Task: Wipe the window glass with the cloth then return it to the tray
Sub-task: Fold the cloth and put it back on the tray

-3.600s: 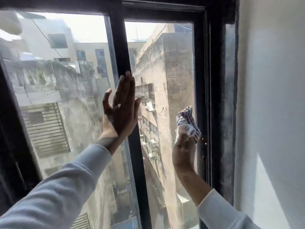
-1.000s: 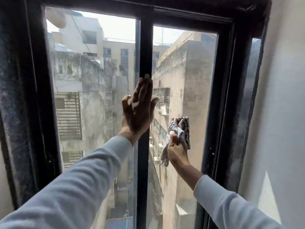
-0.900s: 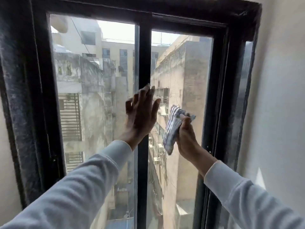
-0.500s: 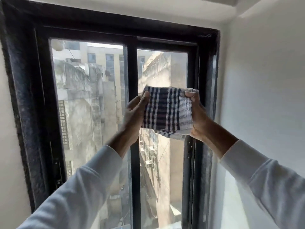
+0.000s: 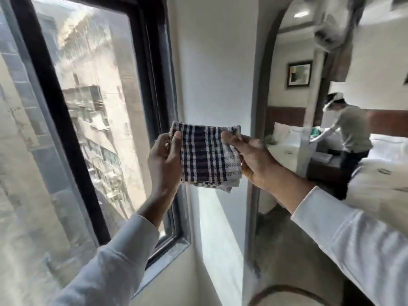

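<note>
A folded checked cloth (image 5: 207,155), dark blue and white, hangs in the air in front of the white wall, right of the window. My left hand (image 5: 164,164) pinches its left edge and my right hand (image 5: 254,160) pinches its right edge, stretching it flat between them. The window glass (image 5: 99,111), in a black frame (image 5: 55,111), fills the left of the view, off to the left of both hands. No tray is in view.
A white wall (image 5: 216,74) stands right of the window. An arched opening (image 5: 265,96) leads to a room with a bed (image 5: 388,151), where another person (image 5: 351,131) bends over a table. A curved dark rim (image 5: 287,292) shows at the bottom.
My right hand stopped wiping and drew the cloth off the glass. My left hand left the frame and took the cloth's other edge. The view has swung right, away from the window.
</note>
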`<control>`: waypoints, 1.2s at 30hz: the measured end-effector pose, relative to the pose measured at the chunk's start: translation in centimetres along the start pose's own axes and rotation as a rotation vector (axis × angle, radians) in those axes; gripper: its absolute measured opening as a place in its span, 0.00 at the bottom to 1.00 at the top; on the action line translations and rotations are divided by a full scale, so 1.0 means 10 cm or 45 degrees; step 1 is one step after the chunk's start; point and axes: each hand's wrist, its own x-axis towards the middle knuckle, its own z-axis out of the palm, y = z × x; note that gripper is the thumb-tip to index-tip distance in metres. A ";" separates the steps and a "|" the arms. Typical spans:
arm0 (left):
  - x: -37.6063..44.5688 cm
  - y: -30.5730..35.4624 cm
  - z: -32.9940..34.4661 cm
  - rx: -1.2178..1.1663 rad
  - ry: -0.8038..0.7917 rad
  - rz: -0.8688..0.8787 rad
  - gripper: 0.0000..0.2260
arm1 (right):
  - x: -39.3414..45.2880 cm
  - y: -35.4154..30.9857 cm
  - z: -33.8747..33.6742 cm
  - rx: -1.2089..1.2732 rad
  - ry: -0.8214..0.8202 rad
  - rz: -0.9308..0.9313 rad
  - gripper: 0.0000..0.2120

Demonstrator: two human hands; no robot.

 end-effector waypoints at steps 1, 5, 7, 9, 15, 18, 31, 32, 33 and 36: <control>-0.17 -0.06 0.17 -0.017 -0.034 -0.035 0.10 | -0.14 0.04 -0.21 -0.012 0.014 0.031 0.14; -0.94 -0.35 0.77 -0.027 -0.131 -0.168 0.12 | -0.69 0.34 -1.15 -0.073 0.140 0.152 0.12; -1.39 -0.53 1.06 -0.007 -0.182 -0.255 0.12 | -0.97 0.58 -1.62 -0.113 0.237 0.215 0.11; -1.89 -0.76 1.32 0.040 -0.221 -0.321 0.11 | -1.26 0.92 -2.07 -0.159 0.311 0.272 0.11; -3.41 -1.78 1.86 0.208 -0.397 -0.656 0.09 | -2.11 2.26 -3.16 -0.280 0.512 0.529 0.07; -4.09 -2.45 1.97 0.349 -0.512 -0.736 0.06 | -2.48 3.11 -3.52 -0.332 0.627 0.645 0.07; -5.89 -5.46 2.34 1.017 -0.961 -0.831 0.13 | -3.02 6.55 -4.72 -0.708 0.844 0.992 0.15; -5.99 -5.61 2.37 1.068 -0.990 -0.817 0.13 | -3.03 6.69 -4.76 -0.750 0.850 1.024 0.14; -6.07 -5.73 2.40 1.103 -1.022 -0.810 0.13 | -3.03 6.81 -4.80 -0.791 0.844 1.050 0.15; -6.28 -5.95 2.46 1.140 -1.095 -0.861 0.17 | -3.08 7.06 -4.85 -0.888 0.820 1.129 0.10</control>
